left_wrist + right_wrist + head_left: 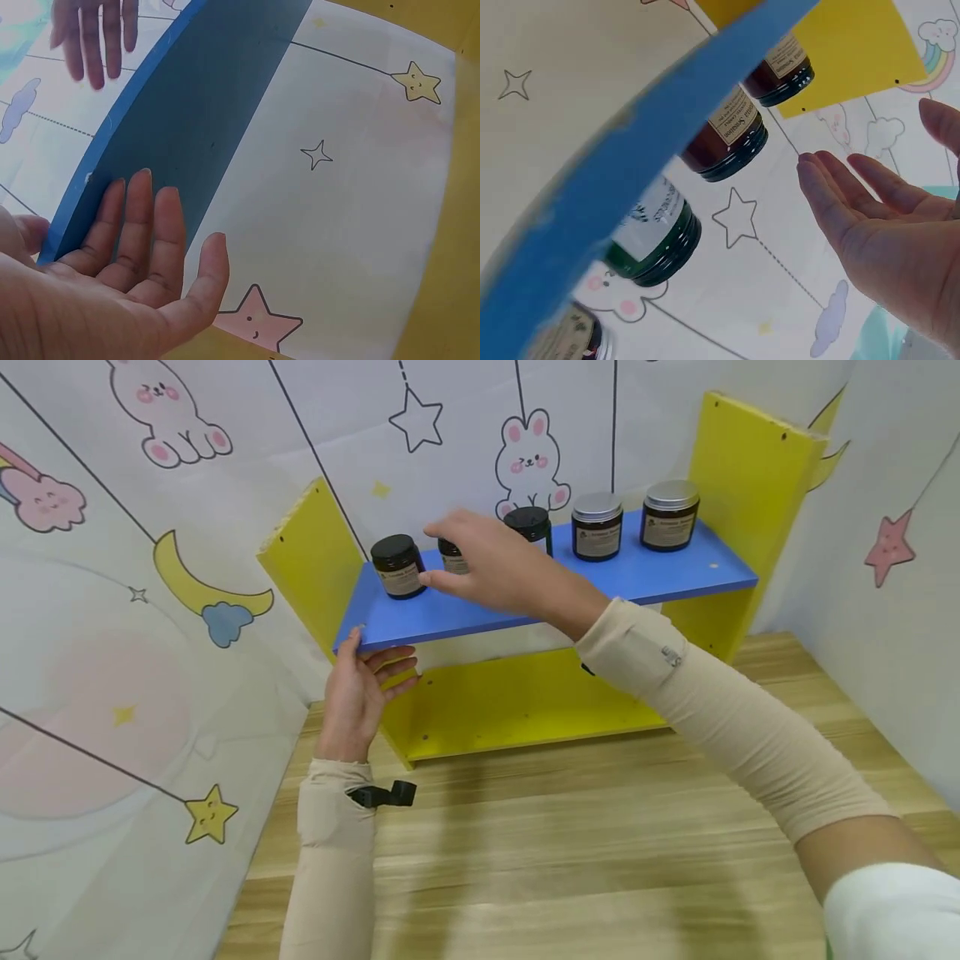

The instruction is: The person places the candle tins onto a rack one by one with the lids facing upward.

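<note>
My left hand (352, 697) holds the left front corner of the blue shelf board (465, 615), thumb on top and fingers underneath. In the left wrist view those fingers (138, 217) lie along the board's underside. My right hand (498, 560) hovers over the left half of the board with its fingers spread, holding nothing. Close to its fingertips in the head view stands a brown jar with a black lid (398, 568). A second black-lidded jar (452, 560) is partly hidden behind that hand. The right wrist view shows the right fingers (825, 195) apart from the jars.
Further right on the board stand a green jar with a black lid (529, 522) and two silver-lidded jars (597, 531). Yellow side panels rise at the left (318, 556) and right (753, 485). Below is a yellow bottom board (517, 702) on a wood-grain surface (570, 843).
</note>
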